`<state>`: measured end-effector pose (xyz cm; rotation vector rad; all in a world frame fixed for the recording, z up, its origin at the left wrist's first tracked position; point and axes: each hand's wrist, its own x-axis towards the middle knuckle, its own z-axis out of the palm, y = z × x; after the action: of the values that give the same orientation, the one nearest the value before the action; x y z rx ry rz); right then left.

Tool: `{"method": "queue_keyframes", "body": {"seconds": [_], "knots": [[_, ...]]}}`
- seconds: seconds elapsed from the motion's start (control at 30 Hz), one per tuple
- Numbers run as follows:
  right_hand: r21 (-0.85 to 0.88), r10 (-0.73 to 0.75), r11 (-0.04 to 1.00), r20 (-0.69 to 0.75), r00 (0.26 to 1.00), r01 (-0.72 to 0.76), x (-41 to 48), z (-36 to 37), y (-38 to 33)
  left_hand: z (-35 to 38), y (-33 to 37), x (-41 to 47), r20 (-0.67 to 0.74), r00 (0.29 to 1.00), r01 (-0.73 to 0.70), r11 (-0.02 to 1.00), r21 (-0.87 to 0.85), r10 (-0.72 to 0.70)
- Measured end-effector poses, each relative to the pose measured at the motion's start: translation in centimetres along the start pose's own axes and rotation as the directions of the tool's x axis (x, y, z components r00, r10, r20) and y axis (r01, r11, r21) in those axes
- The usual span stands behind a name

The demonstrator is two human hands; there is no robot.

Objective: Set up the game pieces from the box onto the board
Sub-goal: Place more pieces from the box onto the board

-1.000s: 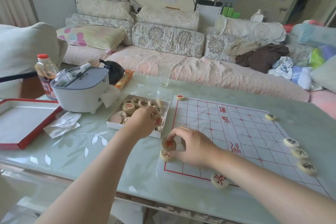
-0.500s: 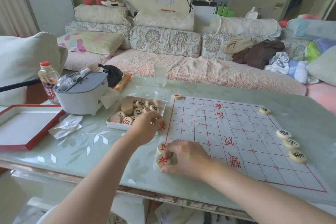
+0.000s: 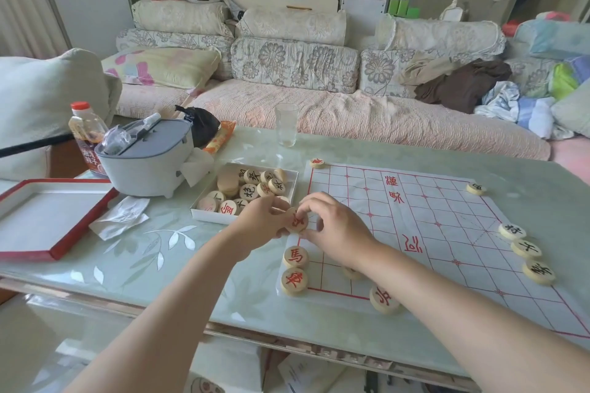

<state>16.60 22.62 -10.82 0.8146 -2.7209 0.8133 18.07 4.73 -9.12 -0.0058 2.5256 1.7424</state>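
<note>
Both hands meet on one red-marked xiangqi disc, held just above the left edge of the paper board, close by the white box on the bench. The left hand pinches the disc's left rim and the right hand pinches the right rim with curled fingertips, so each grip is closed on the disc. It looks like light, stiff wood with smooth faces, nothing fragile. I'd take it by the rim, thumb opposite finger, since the flat faces offer little purchase. It's tipped up on edge, red character facing the camera, not lying flat. A round disc has no real long axis; what counts is which way the character's top points, and I can't read that surely here. Nearer the camera, the red horse and red chariot lie flat, face up, side by side.
</note>
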Motion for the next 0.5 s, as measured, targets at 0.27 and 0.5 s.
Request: {"method": "queue_keyframes", "body": {"seconds": [0.27, 0.5], "knots": [[-0.038, 0.092, 0.995, 0.059, 0.994, -0.090, 0.8, 0.5, 0.9, -1.4, -2.3, 1.5, -0.106, 0.963, -0.113, 0.729, 0.675, 0.247], [-0.094, 0.180, 0.982, 0.180, 0.967, -0.165, 0.4, 0.8, 2.2, -3.0, -3.6, 2.2, -0.145, 0.975, 0.020, 0.587, 0.809, 0.166]]}}
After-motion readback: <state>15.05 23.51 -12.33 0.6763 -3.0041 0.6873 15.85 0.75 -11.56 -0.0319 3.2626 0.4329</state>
